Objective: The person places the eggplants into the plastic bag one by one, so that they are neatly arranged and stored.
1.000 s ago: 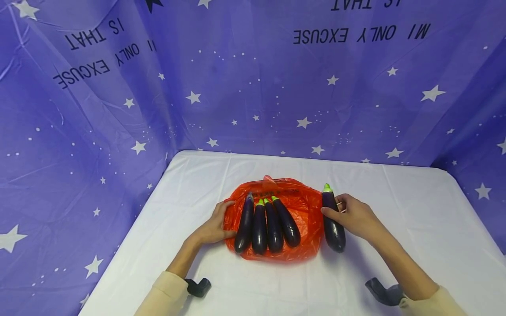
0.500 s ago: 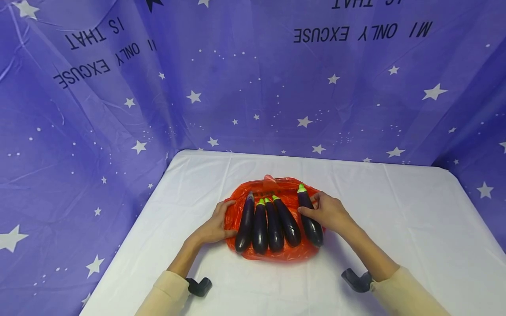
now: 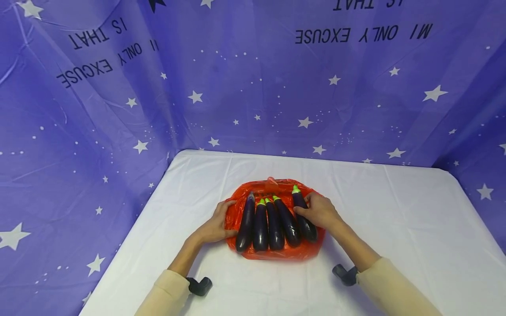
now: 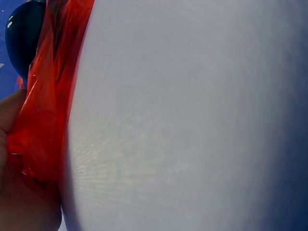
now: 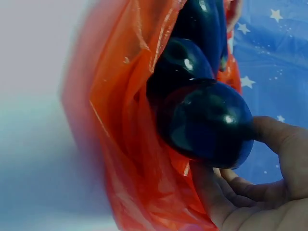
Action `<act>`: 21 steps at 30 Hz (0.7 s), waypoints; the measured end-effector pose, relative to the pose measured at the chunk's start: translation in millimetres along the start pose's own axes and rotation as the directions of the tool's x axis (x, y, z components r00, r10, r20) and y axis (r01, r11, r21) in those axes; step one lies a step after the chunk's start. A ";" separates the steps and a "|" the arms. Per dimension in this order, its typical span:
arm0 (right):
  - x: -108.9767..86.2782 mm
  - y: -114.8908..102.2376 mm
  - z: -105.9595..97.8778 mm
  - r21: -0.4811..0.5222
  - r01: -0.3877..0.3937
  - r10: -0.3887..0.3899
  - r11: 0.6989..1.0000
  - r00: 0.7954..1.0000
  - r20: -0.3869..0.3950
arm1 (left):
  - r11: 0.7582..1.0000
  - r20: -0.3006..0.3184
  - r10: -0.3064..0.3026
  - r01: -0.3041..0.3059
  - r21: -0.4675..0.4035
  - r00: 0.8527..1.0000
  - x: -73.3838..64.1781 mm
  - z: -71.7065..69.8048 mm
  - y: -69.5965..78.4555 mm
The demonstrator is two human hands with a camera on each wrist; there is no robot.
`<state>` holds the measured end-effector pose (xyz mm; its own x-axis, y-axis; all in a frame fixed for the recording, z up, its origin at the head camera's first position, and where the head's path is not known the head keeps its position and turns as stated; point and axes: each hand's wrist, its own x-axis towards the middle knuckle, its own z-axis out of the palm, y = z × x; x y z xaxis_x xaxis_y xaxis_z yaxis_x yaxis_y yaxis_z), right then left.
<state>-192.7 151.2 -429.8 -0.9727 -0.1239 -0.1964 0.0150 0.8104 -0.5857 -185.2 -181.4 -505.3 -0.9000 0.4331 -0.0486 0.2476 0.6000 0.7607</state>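
In the head view a red plastic bag (image 3: 294, 253) lies spread on the table with its mouth open. Several dark purple eggplants (image 3: 260, 228) with green stem ends lie side by side in it. My left hand (image 3: 211, 226) holds the bag's left edge, thumb near the leftmost eggplant (image 3: 245, 226). At the right side, my right hand (image 3: 321, 212) grips another eggplant (image 3: 307, 227) between thumb and fingers, over the bag and close to the row. From the right wrist view, the round end of this eggplant (image 5: 207, 125) sits beside the others, with red film below it.
A white cloth covers the table (image 3: 395, 219). Purple curtains (image 3: 253, 87) with stars and lettering stand behind and at both sides. A dark wrist mount (image 3: 200, 286) sticks out from each sleeve.
My right hand has carried its eggplant leftward, from beside the bag to over it, against the row of others. My left hand has stayed at the bag's left edge.
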 end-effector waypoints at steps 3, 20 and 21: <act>1.7 0.2 3.9 -0.009 -0.004 0.004 1.000 1.000 0.004 | 1.000 0.000 -0.004 0.004 0.002 1.000 0.0 0.2 0.4; 5.8 3.3 15.5 -0.004 -0.041 0.041 0.999 0.999 0.002 | 1.000 -0.010 0.018 -0.018 0.005 1.000 -0.8 -0.2 0.5; 6.2 3.7 16.6 -0.007 -0.037 0.037 0.999 0.999 -0.004 | 1.000 -0.012 0.021 -0.021 0.004 1.000 -1.3 -0.3 0.9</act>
<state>-194.8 143.9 -446.3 -0.9723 -0.0918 -0.2150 0.0493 0.8185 -0.5724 -183.9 -181.6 -504.4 -0.8988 0.4376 -0.0247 0.2680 0.5932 0.7592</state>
